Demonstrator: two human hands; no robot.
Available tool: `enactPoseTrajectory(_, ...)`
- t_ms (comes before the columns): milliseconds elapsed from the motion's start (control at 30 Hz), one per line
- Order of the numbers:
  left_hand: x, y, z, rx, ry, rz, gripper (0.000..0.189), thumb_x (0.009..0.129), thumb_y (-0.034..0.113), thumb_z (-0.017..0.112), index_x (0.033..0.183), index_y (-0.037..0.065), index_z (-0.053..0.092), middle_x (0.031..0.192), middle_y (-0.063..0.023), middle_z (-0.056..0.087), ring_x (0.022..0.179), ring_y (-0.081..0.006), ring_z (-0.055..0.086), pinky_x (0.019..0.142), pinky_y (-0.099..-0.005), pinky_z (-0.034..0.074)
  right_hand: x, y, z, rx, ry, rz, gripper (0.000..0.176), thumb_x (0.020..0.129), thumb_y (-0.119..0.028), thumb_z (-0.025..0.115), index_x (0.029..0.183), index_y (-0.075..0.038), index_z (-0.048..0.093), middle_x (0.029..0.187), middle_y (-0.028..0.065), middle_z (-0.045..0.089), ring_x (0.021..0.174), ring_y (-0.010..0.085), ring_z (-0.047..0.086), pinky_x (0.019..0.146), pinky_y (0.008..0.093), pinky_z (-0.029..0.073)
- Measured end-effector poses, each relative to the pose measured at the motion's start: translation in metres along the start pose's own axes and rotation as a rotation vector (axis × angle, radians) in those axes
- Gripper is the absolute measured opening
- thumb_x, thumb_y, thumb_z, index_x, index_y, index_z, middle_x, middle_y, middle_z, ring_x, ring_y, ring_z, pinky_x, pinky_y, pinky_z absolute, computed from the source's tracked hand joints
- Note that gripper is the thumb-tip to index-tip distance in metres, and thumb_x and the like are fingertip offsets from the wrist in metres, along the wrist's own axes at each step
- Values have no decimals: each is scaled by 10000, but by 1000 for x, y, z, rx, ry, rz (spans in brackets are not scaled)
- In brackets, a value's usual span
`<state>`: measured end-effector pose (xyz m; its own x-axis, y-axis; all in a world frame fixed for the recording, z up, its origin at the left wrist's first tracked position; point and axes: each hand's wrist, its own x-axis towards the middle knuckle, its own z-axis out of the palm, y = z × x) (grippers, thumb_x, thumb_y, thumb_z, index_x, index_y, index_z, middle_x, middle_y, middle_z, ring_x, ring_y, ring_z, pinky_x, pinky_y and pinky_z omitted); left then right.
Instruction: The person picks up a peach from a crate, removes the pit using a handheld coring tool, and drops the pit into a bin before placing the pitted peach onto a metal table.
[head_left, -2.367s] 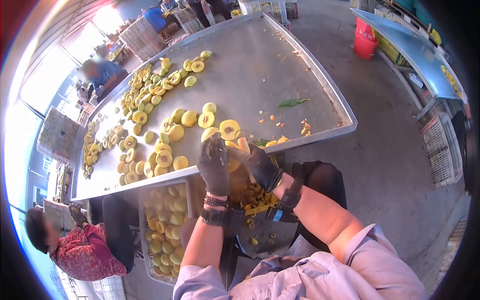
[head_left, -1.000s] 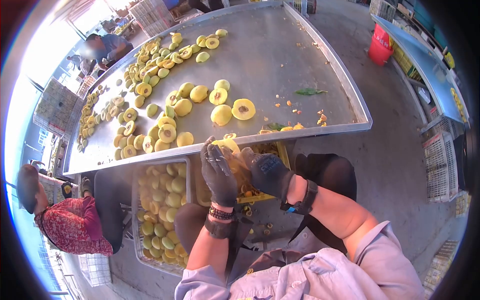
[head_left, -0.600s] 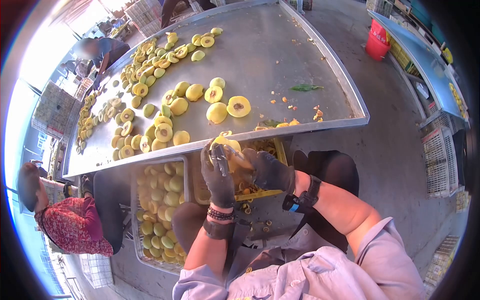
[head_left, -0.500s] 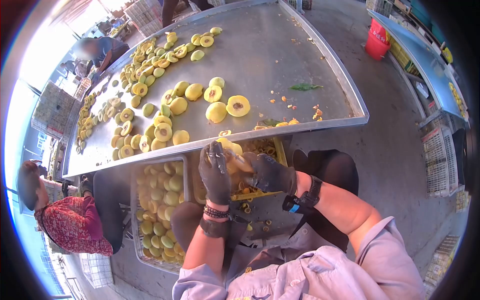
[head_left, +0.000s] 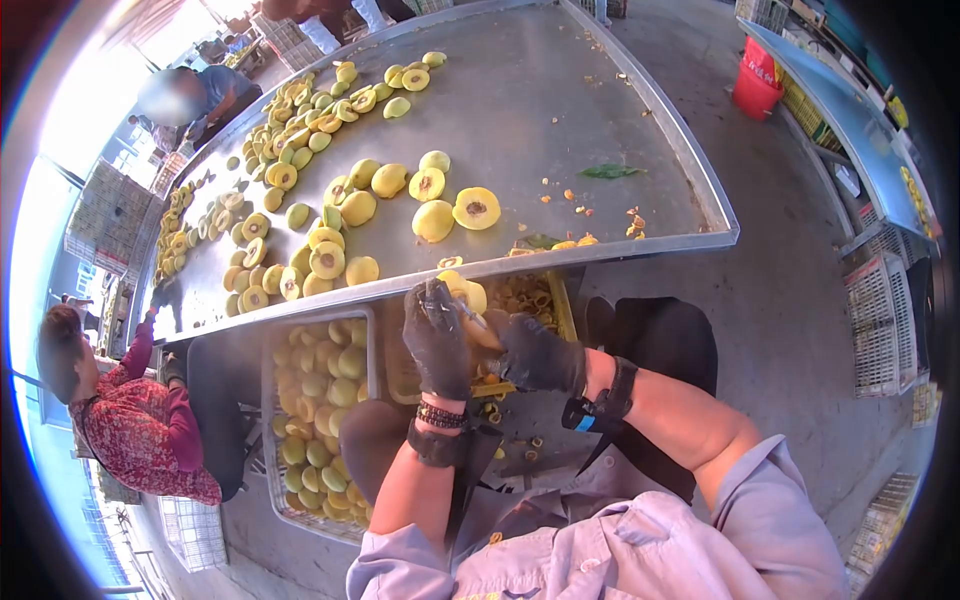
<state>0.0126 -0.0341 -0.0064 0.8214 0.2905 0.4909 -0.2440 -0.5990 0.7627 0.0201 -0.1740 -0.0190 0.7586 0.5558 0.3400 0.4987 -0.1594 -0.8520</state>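
Note:
My left hand [head_left: 438,338], in a black glove, is closed round a yellow-green fruit [head_left: 466,292] just below the near edge of the metal table [head_left: 560,262]. Close to its right, my gloved right hand [head_left: 540,350] grips a tool [head_left: 474,316] with a thin metal part that reaches to the fruit; its handle is mostly hidden by the fingers. Below both hands is a yellow crate [head_left: 566,310] with cut scraps in it. Halved fruits [head_left: 477,209] lie on the table in front of me, some cut side up.
A crate of fruits [head_left: 320,410] stands left of my legs. Further left sits a co-worker [head_left: 150,430] in a patterned red top. A leaf [head_left: 612,172] and scraps lie on the table. A red bucket [head_left: 757,88] stands beyond its right side.
The tool's metal part now shows more clearly beside the fruit, and my hands have shifted slightly. The co-worker at the left has stretched an arm toward the table.

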Motion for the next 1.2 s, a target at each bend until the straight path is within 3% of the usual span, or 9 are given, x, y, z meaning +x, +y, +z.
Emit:
enactPoseTrajectory(133,4,-1,4,466,71,439,228,912,131,499,1037,-53,550,893,-169,583,855,-249,582,745,-351,469,2,-9,-13,494,-120,204,200,807,-154,605,928,-8,542,655,126,585,549,252,585,502,359,450)
enactPoseTrajectory(300,0,0,8,-572,-141,-202,309,829,92,619,1105,-19,535,962,-77,582,877,-159,551,764,-301,473,-1,-35,-28,1020,-261,750,203,878,-231,576,792,-51,541,498,7,472,336,99,434,322,230,339)
enactPoseTrajectory(500,19,5,3,-1056,34,-551,390,930,340,499,1145,16,524,1009,-52,570,941,-135,552,800,-284,483,-1,-35,-29,1255,-206,673,165,885,-188,554,953,-45,508,590,8,497,352,95,410,325,227,316)
enactPoseTrajectory(633,39,25,-65,-1085,-66,-676,468,926,357,517,1223,-1,471,1115,-94,553,1021,-152,557,832,-279,506,14,-38,-28,502,-373,790,235,868,-231,560,1016,-52,528,698,55,569,447,155,524,400,292,418)
enactPoseTrajectory(733,30,-6,-107,-618,7,-192,429,877,182,587,1240,3,448,1163,-110,533,1033,-182,564,849,-293,510,-23,40,-4,-876,-557,214,303,826,-224,584,1062,-42,532,841,132,626,706,274,631,620,387,501)
enactPoseTrajectory(767,26,-15,-124,-566,23,-153,434,858,128,606,1243,8,445,1176,-114,527,1037,-192,565,854,-299,511,-15,13,-2,-709,-613,434,381,770,-193,618,1099,-25,525,1000,193,608,960,358,583,816,428,462)
enactPoseTrajectory(833,19,-32,-162,-792,43,-421,461,815,32,626,1242,29,453,1191,-117,519,1046,-212,565,861,-311,512,-22,24,7,-638,-604,398,393,761,-178,622,1110,-27,522,1036,194,599,969,359,577,816,419,462)
enactPoseTrajectory(1000,-46,-140,-248,-227,285,-587,277,831,104,628,1084,5,574,1018,-114,616,878,-163,596,766,-273,501,-28,33,11,-672,-661,400,416,752,-175,629,1130,-43,517,1072,206,585,977,360,567,819,410,455)
enactPoseTrajectory(1200,-135,-204,-292,355,360,-439,370,825,131,647,1152,-4,537,1093,-150,599,982,-251,586,857,-324,466,-24,28,33,-668,-686,412,430,735,-175,638,1133,-66,518,1000,209,603,936,365,577,789,421,456)
